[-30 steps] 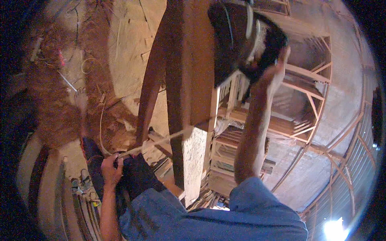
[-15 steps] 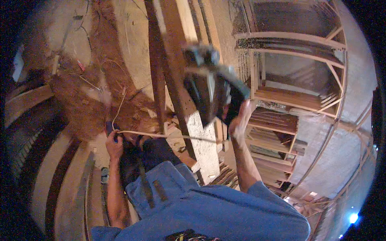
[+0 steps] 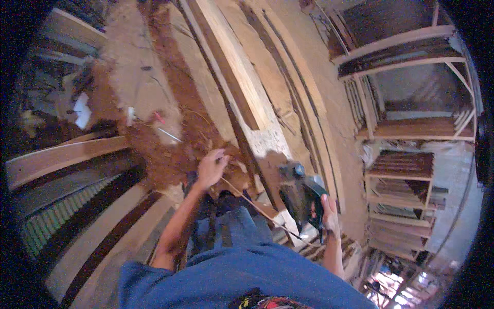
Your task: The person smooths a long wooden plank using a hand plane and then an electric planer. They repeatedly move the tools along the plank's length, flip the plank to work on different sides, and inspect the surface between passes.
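In my right hand [image 3: 330, 212] is a dark green and black electric planer [image 3: 301, 201], gripped at its rear handle. It sits over the near end of a long timber beam [image 3: 272, 140], whose upper face shows pale and brown stretches; whether its base touches the wood is hard to tell. A light-coloured power cord [image 3: 252, 202] runs from near my left hand across my lap toward the planer. My left hand [image 3: 211, 169] hovers left of the beam, fingers extended and slightly apart, gripping nothing I can see.
Reddish-brown shavings [image 3: 159, 159] cover the ground left of the beam. Long boards [image 3: 108, 232] lie at the lower left. Wooden racks [image 3: 411, 134] with stacked strips stand on the right. Another long plank [image 3: 309, 108] lies beyond the beam. A white scrap [image 3: 82, 110] is at far left.
The planer in my right hand has come down and nearer to the beam's near end. My left hand has let go of the cord and moved right, toward the beam. The view has turned.
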Available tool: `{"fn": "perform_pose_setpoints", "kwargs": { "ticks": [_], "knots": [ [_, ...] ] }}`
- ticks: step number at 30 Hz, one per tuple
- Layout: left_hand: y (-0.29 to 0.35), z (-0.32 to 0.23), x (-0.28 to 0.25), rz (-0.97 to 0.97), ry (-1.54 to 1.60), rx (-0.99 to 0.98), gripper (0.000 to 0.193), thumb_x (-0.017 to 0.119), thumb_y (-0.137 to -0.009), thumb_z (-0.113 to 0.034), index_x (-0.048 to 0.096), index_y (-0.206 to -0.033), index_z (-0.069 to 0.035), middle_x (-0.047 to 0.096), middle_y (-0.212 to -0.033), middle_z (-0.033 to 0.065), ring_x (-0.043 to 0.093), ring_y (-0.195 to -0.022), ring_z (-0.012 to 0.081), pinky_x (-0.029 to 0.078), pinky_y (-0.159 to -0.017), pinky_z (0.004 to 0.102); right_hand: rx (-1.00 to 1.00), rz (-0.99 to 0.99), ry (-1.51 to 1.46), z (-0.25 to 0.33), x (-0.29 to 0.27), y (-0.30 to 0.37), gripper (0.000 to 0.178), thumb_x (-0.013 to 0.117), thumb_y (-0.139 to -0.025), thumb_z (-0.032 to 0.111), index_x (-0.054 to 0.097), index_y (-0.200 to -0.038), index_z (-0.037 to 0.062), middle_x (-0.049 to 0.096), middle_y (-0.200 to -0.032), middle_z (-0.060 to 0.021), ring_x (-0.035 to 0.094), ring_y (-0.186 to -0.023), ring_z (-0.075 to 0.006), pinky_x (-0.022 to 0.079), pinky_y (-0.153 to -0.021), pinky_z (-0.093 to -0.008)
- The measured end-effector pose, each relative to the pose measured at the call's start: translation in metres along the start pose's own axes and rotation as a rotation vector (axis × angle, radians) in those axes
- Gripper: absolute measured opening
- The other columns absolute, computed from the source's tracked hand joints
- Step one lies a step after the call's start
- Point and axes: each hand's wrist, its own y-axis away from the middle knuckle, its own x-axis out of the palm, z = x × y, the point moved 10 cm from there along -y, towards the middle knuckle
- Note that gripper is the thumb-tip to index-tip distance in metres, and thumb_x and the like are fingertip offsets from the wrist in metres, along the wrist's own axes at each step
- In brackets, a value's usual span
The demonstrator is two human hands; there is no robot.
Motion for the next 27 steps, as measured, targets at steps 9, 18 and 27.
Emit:
{"fn": "perform_pose_setpoints", "kwargs": {
  "ticks": [9, 18, 27],
  "knots": [
    [-0.128, -0.112, 0.070, -0.268, 0.164, -0.148, 0.136, 0.088, -0.070, -0.059, 0.008, -0.165, -0.005, 0.006, -0.166, 0.0342, 0.008, -0.157, 0.0453, 0.021, -0.127, 0.0492, -0.012, 0.007, 0.123, 0.012, 0.004, 0.003, 0.055, 0.047, -0.108, 0.056, 0.064, -0.097, 0.0046, 0.060, -0.066, -0.0032, 0.058, -0.051, -0.0126, 0.049, -0.047, -0.0298],
    [-0.147, -0.054, 0.097, -0.389, 0.295, -0.157, 0.128, 0.091, -0.069, -0.022, 0.007, -0.165, -0.008, 0.023, -0.160, 0.0336, 0.018, -0.152, 0.0466, 0.022, -0.126, 0.0486, -0.092, -0.019, 0.129, -0.014, -0.002, -0.014, 0.049, 0.048, -0.109, 0.050, 0.062, -0.101, 0.0041, 0.059, -0.065, -0.0035, 0.057, -0.049, -0.0143, 0.047, -0.045, -0.0308],
    [-0.068, -0.100, -0.022, -0.169, 0.961, -0.181, 0.086, 0.075, -0.087, -0.052, 0.042, -0.153, -0.006, 0.068, -0.127, 0.0155, 0.066, -0.114, 0.0321, 0.049, -0.105, 0.0470, -0.016, -0.041, 0.164, -0.016, -0.005, -0.011, 0.055, 0.047, -0.107, 0.049, 0.068, -0.099, -0.0009, 0.066, -0.068, -0.0120, 0.067, -0.061, -0.0280, 0.052, -0.062, -0.0448]
  ]
}}
